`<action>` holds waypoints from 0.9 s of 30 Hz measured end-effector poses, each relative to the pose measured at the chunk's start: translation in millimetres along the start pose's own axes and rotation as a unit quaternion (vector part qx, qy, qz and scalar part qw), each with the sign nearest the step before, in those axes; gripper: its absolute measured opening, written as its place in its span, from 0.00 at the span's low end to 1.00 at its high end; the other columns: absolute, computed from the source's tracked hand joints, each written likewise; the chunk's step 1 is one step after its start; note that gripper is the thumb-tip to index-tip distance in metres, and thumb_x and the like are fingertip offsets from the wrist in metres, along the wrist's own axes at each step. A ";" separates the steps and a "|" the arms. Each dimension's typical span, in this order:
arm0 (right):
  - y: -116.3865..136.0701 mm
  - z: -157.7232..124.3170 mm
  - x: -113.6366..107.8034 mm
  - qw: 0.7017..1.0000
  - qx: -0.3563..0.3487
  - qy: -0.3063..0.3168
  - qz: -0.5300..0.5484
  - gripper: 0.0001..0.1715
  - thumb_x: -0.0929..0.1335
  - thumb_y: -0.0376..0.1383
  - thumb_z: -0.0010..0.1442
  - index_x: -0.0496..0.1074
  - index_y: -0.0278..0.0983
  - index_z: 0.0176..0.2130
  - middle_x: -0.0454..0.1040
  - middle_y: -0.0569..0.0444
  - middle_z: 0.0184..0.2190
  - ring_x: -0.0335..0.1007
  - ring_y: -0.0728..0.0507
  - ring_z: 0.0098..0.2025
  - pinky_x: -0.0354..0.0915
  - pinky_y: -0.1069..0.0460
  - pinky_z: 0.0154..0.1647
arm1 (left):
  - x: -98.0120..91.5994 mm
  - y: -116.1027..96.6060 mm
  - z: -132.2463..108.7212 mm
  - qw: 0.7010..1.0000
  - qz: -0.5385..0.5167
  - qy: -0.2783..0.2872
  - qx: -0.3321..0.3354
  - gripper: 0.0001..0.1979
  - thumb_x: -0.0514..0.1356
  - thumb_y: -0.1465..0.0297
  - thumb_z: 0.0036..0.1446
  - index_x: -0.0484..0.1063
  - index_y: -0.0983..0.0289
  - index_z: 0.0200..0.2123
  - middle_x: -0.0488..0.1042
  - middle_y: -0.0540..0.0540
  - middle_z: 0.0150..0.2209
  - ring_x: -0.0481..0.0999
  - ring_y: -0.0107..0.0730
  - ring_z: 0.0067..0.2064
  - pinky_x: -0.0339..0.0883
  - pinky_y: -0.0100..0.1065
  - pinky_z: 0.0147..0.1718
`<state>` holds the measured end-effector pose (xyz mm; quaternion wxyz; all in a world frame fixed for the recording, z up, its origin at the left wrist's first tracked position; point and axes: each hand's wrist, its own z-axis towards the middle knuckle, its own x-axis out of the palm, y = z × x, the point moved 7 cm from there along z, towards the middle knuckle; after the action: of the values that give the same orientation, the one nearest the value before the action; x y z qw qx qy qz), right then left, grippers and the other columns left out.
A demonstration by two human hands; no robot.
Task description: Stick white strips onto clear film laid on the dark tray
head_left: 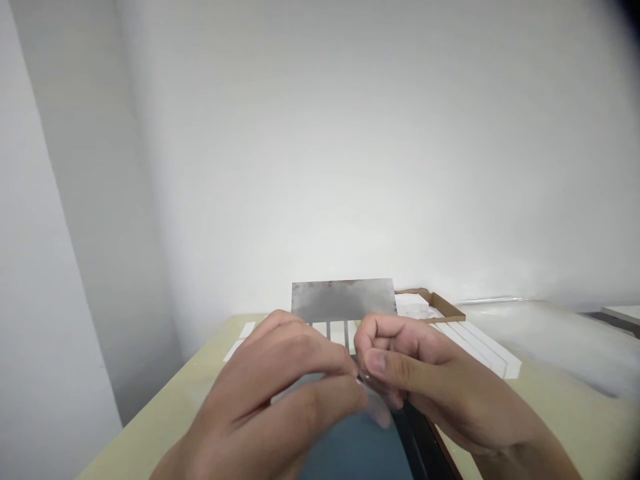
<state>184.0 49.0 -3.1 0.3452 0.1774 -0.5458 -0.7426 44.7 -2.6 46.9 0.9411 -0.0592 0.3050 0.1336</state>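
My left hand [285, 387] is closed in a pinch, thumb against the fingers, over a blue-grey flat panel [360, 447] with a black border [425, 447]. Close beside it, my right hand [415, 367] is curled with its thumb pressed to the forefinger. Between the two sets of fingertips shows a small, thin, see-through piece of film [376, 405], partly hidden by the fingers. Both hands appear to grip it, though its exact shape is blurred. The hands cover much of the panel.
A grey metal plate [345, 299] stands upright behind the hands. To its right are an open cardboard box [453, 312] with white contents and white strips [485, 350] on the yellowish table [165, 407]. Clear plastic sheeting [565, 340] lies farther right, before a white wall [350, 133].
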 end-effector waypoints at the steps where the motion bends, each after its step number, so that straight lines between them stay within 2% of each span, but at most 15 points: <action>1: 1.3 -0.5 -0.8 1.000 -0.004 -0.009 -0.012 0.15 0.70 0.45 0.72 0.70 0.37 0.40 0.63 0.61 0.26 0.62 0.51 0.29 0.56 0.55 0.33 | 1.0 -1.7 -0.1 1.000 0.017 0.008 0.019 0.18 0.57 0.83 0.67 0.77 0.55 0.49 0.81 0.50 0.42 0.78 0.32 0.40 0.69 0.35 0.39; 6: 11.4 -9.6 -7.3 0.987 -0.019 -0.065 -0.148 0.14 0.67 0.48 0.74 0.70 0.40 0.42 0.65 0.59 0.32 0.61 0.49 0.36 0.58 0.53 0.38 | -1.1 1.2 1.0 0.998 0.056 -0.014 0.019 0.19 0.55 0.88 0.63 0.74 0.59 0.46 0.78 0.51 0.39 0.76 0.31 0.38 0.68 0.33 0.36; 12: 24.9 -20.6 -10.7 0.936 -0.041 -0.110 -0.331 0.08 0.70 0.46 0.71 0.74 0.45 0.44 0.71 0.56 0.38 0.64 0.44 0.43 0.59 0.51 0.39 | 0.3 3.2 -0.8 0.998 0.060 -0.015 -0.001 0.17 0.53 0.87 0.65 0.72 0.60 0.45 0.76 0.52 0.38 0.76 0.30 0.39 0.69 0.32 0.36; 15: 25.8 -22.1 -7.3 0.926 -0.049 -0.110 -0.358 0.08 0.69 0.45 0.72 0.74 0.45 0.42 0.72 0.56 0.36 0.64 0.44 0.41 0.60 0.50 0.40 | 1.1 2.5 0.4 0.996 0.083 -0.018 -0.004 0.17 0.53 0.87 0.65 0.73 0.59 0.43 0.76 0.52 0.40 0.75 0.30 0.40 0.69 0.31 0.37; 19: 30.2 -24.0 -8.4 0.917 -0.062 -0.116 -0.378 0.12 0.66 0.46 0.74 0.74 0.44 0.40 0.70 0.55 0.36 0.64 0.44 0.40 0.60 0.51 0.37 | -3.3 0.3 -0.6 0.988 0.148 -0.046 0.003 0.19 0.54 0.87 0.64 0.75 0.57 0.41 0.71 0.52 0.47 0.73 0.29 0.45 0.68 0.30 0.41; 23: 36.2 -30.1 -19.7 0.919 -0.052 -0.129 -0.370 0.15 0.65 0.48 0.75 0.72 0.43 0.40 0.69 0.56 0.37 0.64 0.46 0.39 0.61 0.51 0.39 | 0.3 -0.3 -7.9 0.989 0.146 -0.024 0.014 0.18 0.57 0.84 0.65 0.78 0.55 0.43 0.69 0.54 0.50 0.73 0.34 0.51 0.70 0.32 0.47; 27: 41.5 -42.2 -31.9 0.919 -0.050 -0.144 -0.365 0.16 0.63 0.49 0.76 0.70 0.43 0.40 0.67 0.56 0.34 0.63 0.46 0.37 0.60 0.51 0.37 | 2.2 2.1 -15.9 0.995 0.095 -0.040 0.000 0.11 0.59 0.74 0.70 0.80 0.53 0.41 0.72 0.54 0.48 0.74 0.36 0.48 0.73 0.29 0.37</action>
<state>246.5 35.7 17.6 -0.0237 0.2377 -0.4492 -0.8609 36.9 -3.1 32.8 0.9357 -0.0246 0.2710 0.2245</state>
